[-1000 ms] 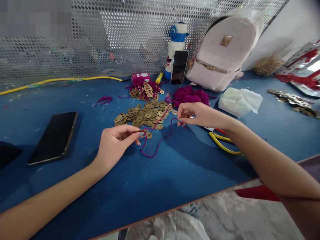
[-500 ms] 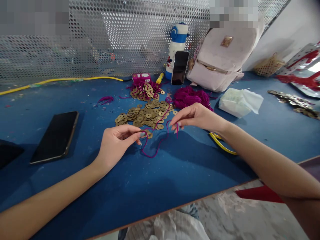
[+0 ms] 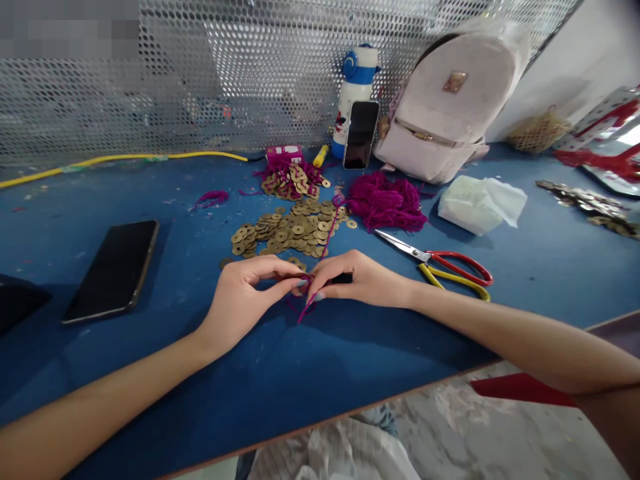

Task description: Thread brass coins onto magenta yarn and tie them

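My left hand is closed in a pinch on a purple cord just in front of the coin pile. A brownish edge shows at its fingertips, perhaps a coin, mostly hidden. Touching those fingertips, my right hand also pinches the cord, and a short end pokes out below its fingers. From the hands the cord runs back past a loose pile of brass coins with holes in their centres. Behind the pile lie more coins threaded on purple cord. A tangled purple hank of cord sits right of them.
Scissors with red and yellow handles lie beside my right forearm. A phone lies at left; another phone leans on a bottle. A pale backpack and a tissue pack stand at right.
My right hand has moved left and toward me, bringing its cord end to my left fingertips. The hanging loop between the hands has closed up, and the scissors have come into fuller view.
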A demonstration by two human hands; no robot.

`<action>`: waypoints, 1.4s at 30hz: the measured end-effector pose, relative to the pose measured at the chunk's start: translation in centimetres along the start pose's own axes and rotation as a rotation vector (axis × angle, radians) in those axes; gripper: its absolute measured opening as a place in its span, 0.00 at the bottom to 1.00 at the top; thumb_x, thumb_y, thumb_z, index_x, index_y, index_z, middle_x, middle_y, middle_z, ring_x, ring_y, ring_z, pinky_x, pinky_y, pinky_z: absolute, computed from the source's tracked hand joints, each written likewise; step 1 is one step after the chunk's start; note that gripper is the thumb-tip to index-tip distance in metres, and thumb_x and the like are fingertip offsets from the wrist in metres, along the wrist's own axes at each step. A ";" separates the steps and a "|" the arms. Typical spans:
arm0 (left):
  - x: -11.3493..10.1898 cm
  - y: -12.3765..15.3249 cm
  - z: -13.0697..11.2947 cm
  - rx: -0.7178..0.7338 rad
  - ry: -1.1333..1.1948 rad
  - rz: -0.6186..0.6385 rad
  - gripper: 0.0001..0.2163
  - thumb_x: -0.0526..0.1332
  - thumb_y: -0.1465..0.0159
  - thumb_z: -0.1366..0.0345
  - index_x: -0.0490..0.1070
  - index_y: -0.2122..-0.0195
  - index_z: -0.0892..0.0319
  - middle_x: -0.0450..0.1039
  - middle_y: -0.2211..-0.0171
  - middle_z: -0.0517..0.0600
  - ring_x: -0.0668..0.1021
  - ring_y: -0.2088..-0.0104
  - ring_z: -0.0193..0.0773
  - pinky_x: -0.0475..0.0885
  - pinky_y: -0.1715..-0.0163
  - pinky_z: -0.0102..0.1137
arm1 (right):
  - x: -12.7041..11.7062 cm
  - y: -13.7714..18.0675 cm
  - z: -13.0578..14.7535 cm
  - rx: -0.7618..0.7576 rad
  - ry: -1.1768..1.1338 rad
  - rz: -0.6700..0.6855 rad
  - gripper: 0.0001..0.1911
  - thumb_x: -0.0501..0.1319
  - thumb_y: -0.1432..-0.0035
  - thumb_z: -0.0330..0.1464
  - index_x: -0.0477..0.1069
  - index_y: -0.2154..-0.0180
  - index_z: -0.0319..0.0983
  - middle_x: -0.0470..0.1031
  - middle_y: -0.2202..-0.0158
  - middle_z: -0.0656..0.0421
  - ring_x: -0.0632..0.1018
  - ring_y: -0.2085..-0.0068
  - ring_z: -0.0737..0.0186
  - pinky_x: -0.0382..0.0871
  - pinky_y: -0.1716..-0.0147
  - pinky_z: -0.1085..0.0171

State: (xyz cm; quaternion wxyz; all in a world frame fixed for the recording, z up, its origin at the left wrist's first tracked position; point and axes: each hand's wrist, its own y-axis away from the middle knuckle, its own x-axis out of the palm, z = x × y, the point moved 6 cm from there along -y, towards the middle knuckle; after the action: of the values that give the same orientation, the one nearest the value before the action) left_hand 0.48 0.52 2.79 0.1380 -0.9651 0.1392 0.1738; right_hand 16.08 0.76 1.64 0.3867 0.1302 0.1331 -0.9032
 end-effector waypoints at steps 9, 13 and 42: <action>0.0 -0.2 1.4 -0.253 0.345 -0.066 0.04 0.70 0.48 0.73 0.81 0.71 0.58 0.82 0.72 0.46 0.82 0.75 0.34 0.79 0.69 0.24 | -0.1 0.3 -0.8 0.099 0.055 0.017 0.08 0.63 0.39 0.31 0.80 0.63 0.34 0.82 0.66 0.55 0.81 0.64 0.64 0.74 0.61 0.68; 0.1 -0.1 1.5 -0.275 0.379 -0.059 0.04 0.70 0.48 0.72 0.81 0.71 0.57 0.83 0.71 0.47 0.83 0.74 0.35 0.80 0.68 0.25 | 0.1 0.4 -0.4 0.084 0.092 0.040 0.08 0.62 0.38 0.31 0.80 0.63 0.36 0.82 0.66 0.55 0.81 0.63 0.63 0.74 0.60 0.66; -0.3 0.1 1.3 -0.227 0.240 -0.123 0.06 0.71 0.49 0.68 0.82 0.69 0.58 0.78 0.73 0.47 0.79 0.71 0.35 0.77 0.69 0.26 | -3.0 0.8 -1.5 0.109 -0.159 -0.382 0.14 0.68 0.45 0.41 0.78 0.67 0.35 0.72 0.79 0.63 0.71 0.79 0.72 0.67 0.79 0.70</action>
State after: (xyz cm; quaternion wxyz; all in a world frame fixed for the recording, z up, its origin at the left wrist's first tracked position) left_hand -0.25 0.91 1.68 0.0209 -0.9950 0.0750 0.0633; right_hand 18.89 2.75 1.13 0.2100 0.0515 0.0755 -0.9734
